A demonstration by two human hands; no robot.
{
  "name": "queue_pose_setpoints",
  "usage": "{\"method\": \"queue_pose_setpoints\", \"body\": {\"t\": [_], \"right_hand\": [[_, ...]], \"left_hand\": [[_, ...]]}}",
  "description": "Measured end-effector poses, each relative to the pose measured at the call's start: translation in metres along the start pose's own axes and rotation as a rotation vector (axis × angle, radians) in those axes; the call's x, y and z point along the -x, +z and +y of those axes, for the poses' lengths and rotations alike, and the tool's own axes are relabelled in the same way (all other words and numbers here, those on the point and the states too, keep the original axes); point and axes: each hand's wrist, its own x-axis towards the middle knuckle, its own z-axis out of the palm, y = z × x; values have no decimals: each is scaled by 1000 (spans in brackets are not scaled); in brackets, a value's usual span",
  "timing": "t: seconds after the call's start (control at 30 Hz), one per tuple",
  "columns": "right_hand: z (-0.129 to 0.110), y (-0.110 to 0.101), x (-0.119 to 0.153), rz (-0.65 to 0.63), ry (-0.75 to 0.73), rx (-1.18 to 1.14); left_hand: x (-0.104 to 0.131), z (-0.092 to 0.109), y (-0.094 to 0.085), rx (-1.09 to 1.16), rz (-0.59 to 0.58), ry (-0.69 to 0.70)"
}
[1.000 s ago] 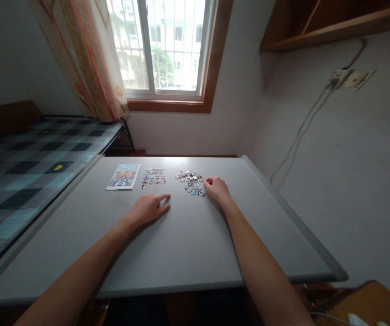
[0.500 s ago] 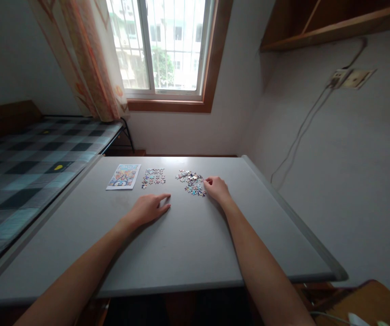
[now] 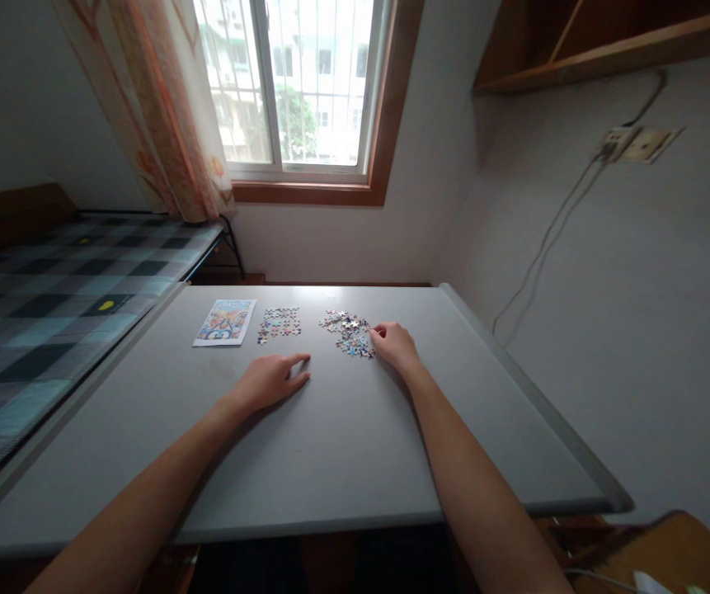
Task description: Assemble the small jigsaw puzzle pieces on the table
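By the right hand, curled at the right edge of the loose puzzle pieces on the table's far part, its pinch impossible to tell, pieces should be lifted singly and lightly, while the left hand, fingers apart, is rested nearer left.

A gap parts puzzle rows from loose pile, left grip at its mouth

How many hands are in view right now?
2. The left hand lies nearer than the arranged puzzle pieces; the right hand is at the right edge of the puzzle pile. No others show.
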Motion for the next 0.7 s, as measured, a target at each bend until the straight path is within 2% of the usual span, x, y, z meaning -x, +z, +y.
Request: {"method": "queue_pose_setpoints", "body": {"t": [0.7], "right_hand": [[0, 0, 1, -15, 5, 2]], "left_hand": [[-1, -2, 2, -7, 5, 13]]}}
